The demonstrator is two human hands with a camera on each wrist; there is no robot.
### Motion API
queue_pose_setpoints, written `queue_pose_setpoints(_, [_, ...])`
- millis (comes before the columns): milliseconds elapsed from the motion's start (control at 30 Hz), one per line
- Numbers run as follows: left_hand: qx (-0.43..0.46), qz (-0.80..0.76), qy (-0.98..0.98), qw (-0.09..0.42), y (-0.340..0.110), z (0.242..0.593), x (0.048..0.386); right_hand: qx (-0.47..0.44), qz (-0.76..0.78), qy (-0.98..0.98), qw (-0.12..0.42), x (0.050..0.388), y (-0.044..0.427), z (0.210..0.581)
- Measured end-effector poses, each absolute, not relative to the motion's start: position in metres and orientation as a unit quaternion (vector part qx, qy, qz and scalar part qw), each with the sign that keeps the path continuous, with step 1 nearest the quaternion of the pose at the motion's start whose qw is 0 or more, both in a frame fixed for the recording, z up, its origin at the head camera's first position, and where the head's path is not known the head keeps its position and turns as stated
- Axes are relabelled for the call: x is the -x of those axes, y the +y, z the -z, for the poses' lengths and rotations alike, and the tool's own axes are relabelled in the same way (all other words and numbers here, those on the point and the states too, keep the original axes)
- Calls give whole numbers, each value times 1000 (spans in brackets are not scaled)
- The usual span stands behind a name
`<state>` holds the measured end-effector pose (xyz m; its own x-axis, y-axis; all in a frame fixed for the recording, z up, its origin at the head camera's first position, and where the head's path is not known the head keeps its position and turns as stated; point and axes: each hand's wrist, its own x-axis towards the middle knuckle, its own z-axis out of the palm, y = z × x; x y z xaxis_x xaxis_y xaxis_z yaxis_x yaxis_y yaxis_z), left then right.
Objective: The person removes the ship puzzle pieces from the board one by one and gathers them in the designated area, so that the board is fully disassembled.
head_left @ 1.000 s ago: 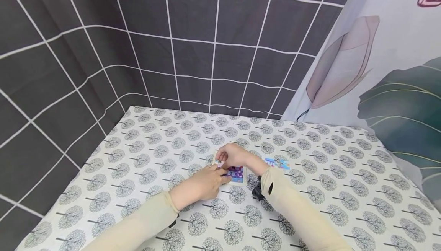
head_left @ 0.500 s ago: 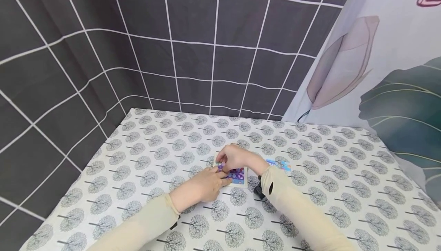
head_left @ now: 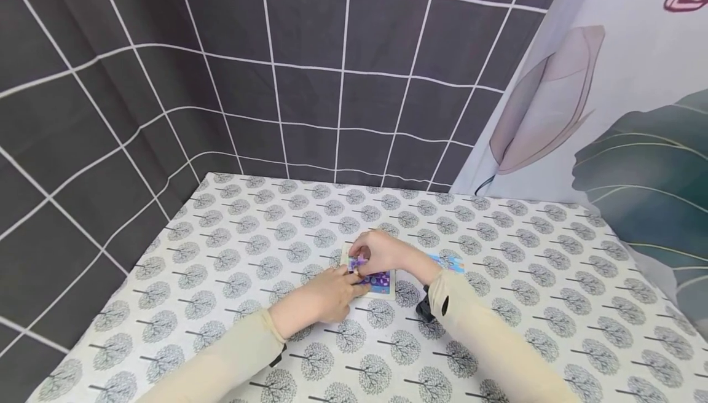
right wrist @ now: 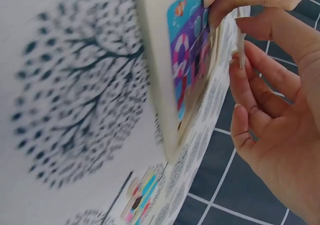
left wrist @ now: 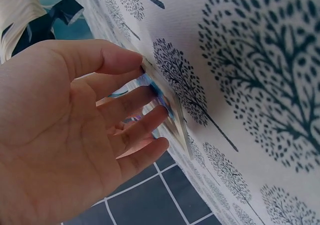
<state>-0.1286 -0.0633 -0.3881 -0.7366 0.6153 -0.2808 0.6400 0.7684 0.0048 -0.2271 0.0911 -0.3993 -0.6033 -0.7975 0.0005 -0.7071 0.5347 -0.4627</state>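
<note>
A small jigsaw puzzle in a pale frame (head_left: pixel 392 290) lies on the table, its picture purple and blue. My left hand (head_left: pixel 327 295) rests on its left side. In the left wrist view, that hand's thumb meets the frame's edge and its loosely extended fingers (left wrist: pixel 135 102) touch the picture. My right hand (head_left: pixel 381 252) pinches a purple puzzle piece (head_left: pixel 359 262) above the left part of the puzzle. In the right wrist view this puzzle piece (right wrist: pixel 241 47) appears edge-on between thumb and fingers, raised off the frame. The hands cover part of the picture.
Loose blue and pink puzzle pieces (head_left: pixel 452 262) lie on the table right of the frame, partly behind the right forearm. A tree-print cloth (head_left: pixel 249 341) covers the table. A dark checked curtain (head_left: pixel 310 96) hangs behind its far edge.
The right hand has turned the pinched piece, so more of its purple face shows now. The left hand has stayed on the puzzle.
</note>
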Motion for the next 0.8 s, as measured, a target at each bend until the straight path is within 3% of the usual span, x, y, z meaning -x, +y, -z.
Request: queue_pose_setpoints(800, [-357,-17,925,132,-73,395,138,406,244,877,83,216,131,406])
